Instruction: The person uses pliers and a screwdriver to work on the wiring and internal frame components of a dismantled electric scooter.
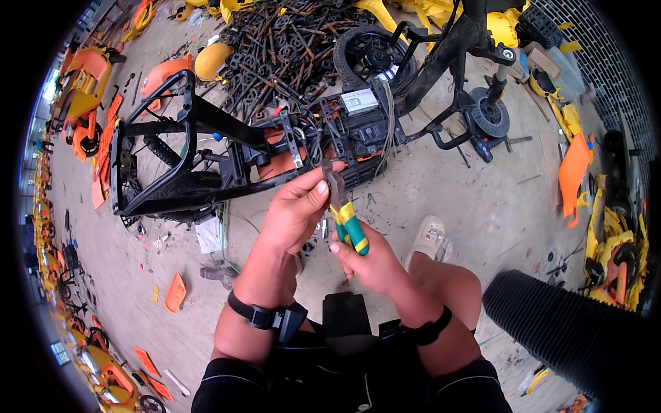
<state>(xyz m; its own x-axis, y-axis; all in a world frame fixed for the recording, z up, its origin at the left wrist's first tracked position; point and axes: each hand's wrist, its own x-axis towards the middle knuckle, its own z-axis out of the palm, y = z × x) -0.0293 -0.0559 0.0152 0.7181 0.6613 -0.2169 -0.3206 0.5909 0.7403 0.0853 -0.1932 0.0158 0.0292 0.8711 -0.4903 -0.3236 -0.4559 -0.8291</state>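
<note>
Pliers (pixel 352 229) with green and yellow handles are gripped in my right hand (pixel 375 266), in front of my body. Their dark jaws point up and away from me, beside the fingertips of my left hand (pixel 296 210). That hand is closed, thumb against fingers, at a small dark piece by the jaws; I cannot make out what the piece is. Just beyond both hands lies a stripped black scooter frame (pixel 231 134) on its side. Loose cables (pixel 389 124) and a silver box (pixel 361 102) show on its middle section.
Behind the frame is a heap of rusty metal parts (pixel 282 51), with a yellow helmet-like shell (pixel 213 62) beside it. A cordless drill (pixel 483 149) lies near the wheel hub. A ribbed black tube (pixel 551 330) stands at right. Orange panels (pixel 573 177) are scattered about.
</note>
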